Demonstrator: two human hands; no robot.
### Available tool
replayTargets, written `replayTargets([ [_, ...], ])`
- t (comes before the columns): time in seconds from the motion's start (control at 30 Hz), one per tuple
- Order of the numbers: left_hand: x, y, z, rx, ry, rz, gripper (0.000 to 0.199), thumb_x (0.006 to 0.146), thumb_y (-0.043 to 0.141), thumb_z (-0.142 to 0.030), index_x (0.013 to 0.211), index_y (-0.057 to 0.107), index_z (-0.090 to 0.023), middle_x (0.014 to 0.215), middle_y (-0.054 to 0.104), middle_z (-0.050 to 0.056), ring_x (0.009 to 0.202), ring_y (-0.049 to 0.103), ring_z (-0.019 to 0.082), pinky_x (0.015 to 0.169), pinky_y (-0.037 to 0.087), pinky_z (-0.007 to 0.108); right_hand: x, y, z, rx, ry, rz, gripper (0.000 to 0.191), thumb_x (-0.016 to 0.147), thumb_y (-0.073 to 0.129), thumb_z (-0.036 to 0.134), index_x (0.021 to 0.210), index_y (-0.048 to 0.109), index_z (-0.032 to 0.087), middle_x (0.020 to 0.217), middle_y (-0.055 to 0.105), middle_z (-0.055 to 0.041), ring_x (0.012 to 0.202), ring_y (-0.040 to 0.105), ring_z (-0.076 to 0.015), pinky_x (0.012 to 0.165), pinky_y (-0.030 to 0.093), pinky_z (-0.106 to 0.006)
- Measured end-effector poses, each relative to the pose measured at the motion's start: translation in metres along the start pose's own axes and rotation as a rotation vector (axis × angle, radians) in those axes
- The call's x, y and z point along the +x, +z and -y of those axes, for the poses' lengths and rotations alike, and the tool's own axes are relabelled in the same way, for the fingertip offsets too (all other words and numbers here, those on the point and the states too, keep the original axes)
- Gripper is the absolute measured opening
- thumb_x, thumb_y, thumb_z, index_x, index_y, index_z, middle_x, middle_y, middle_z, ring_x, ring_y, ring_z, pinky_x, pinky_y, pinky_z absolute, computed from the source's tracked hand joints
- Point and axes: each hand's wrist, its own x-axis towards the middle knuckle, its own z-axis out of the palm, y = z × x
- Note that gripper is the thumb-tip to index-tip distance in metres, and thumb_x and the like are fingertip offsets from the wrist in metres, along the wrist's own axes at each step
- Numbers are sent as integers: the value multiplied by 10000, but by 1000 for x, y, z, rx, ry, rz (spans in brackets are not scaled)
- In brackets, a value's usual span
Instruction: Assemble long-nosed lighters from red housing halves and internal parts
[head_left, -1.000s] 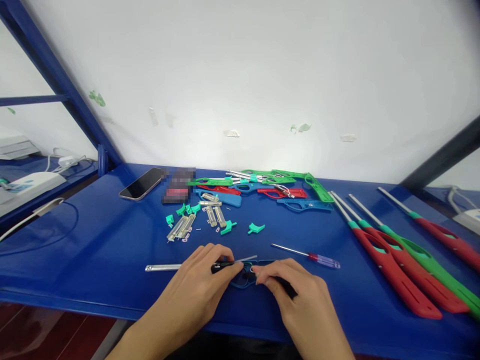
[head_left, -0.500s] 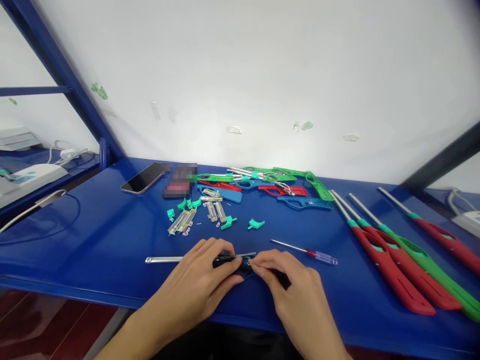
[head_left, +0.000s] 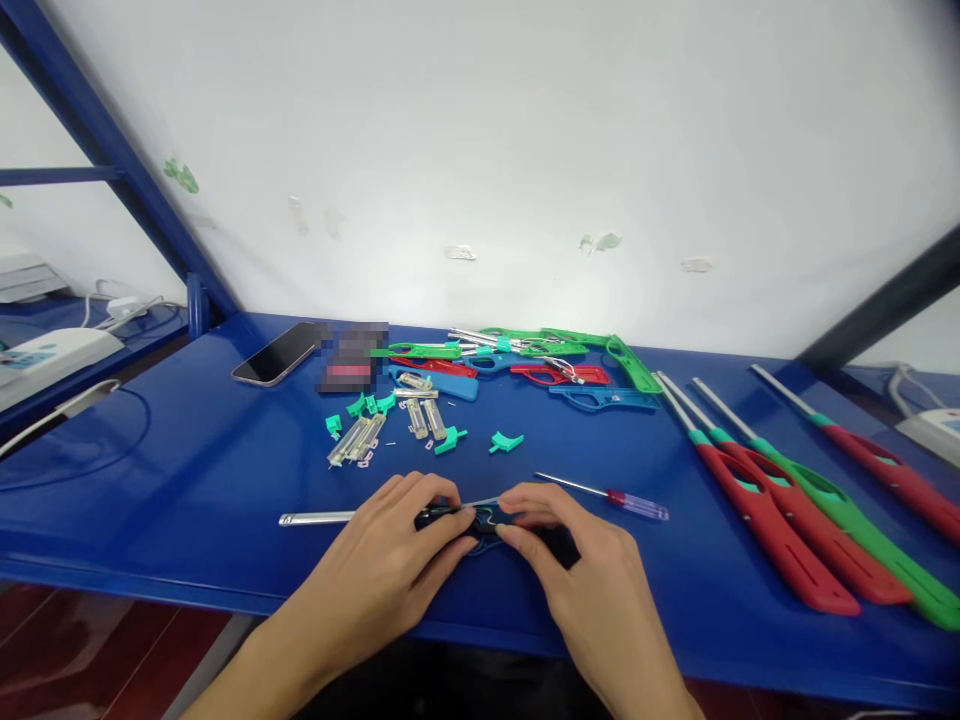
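My left hand (head_left: pixel 397 550) is closed on a dark lighter body (head_left: pixel 486 522) near the table's front edge. A metal tube (head_left: pixel 315 518) sticks out to the left from beneath that hand. My right hand (head_left: pixel 574 550) is at the body's right part, thumb and fingers bent around it, with thin wire or blue edging showing between the two hands. Fingers hide most of the body. Just beyond my right hand lies a screwdriver (head_left: pixel 634 504) with a clear purple handle. Teal triggers (head_left: pixel 506 442) and clear fuel tanks (head_left: pixel 367 436) lie farther back.
Red lighters (head_left: pixel 787 530) and a green lighter (head_left: pixel 862 525) lie at the right. Green, red and blue shell halves (head_left: pixel 607 398) are piled by the wall. A phone (head_left: pixel 277 354) lies at the back left, beside a blurred dark packet (head_left: pixel 351 358). Blue shelf posts (head_left: pixel 112 130) frame the table.
The right index finger has lifted and reached slightly forward, and the gap between its tip and the thumb has widened. The whole view has shifted slightly. My left hand keeps its hold.
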Motion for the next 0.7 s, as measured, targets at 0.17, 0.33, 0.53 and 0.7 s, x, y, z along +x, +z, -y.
replayTargets([
  [0.17, 0, 0, 1, -12, -9, 10, 224, 1108, 516, -232, 1235, 698, -199, 1134, 666, 101, 963, 666, 250, 881, 578, 454, 1, -2, 2, 32, -2, -20, 83, 969, 699, 259, 959, 744, 328, 941, 811, 67, 867, 777, -162, 805, 563, -238],
  [0.33, 1, -1, 1, -33, -13, 20, 207, 1104, 522, -230, 1191, 706, -196, 1118, 670, 93, 943, 656, 251, 851, 570, 450, 2, -3, 5, 20, -19, -40, 100, 971, 692, 245, 947, 739, 329, 919, 816, 88, 845, 782, -137, 793, 552, -203],
  [0.53, 0, 1, 1, -36, -16, 18, 195, 1105, 527, -237, 1180, 703, -201, 1121, 668, 87, 951, 644, 248, 862, 550, 440, 1, -1, 5, -12, -31, -50, 106, 960, 710, 236, 943, 754, 330, 917, 817, 87, 849, 776, -152, 817, 543, -221],
  [0.7, 2, 1, 0, -44, -10, 13, 194, 1108, 516, -224, 1155, 703, -201, 1102, 666, 77, 940, 646, 236, 877, 539, 434, 4, 0, 6, -20, -46, -38, 140, 941, 722, 195, 912, 751, 329, 880, 812, 105, 823, 766, -143, 788, 532, -215],
])
